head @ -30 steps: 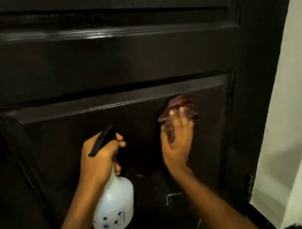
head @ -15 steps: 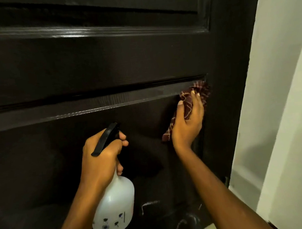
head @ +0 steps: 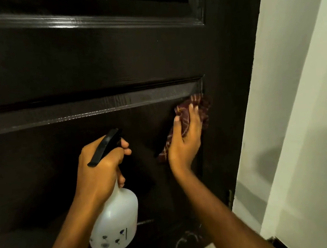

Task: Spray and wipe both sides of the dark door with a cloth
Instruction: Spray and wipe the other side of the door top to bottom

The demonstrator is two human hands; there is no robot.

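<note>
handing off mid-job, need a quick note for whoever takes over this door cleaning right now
Left hand grips the spray bottle by its neck.
Right hand presses the patterned cloth flat on the dark door, top right corner of the lower panel.
Done: wiping underway at that corner; how much is clean cannot be told.
Left: rest of this side, then the other side.

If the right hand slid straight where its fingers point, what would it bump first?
Most likely the slanted raised moulding at the sunken panel's top corner on the dark panelled door, just above the right hand. The maroon patterned cloth under it seems to touch that ledge.
</note>
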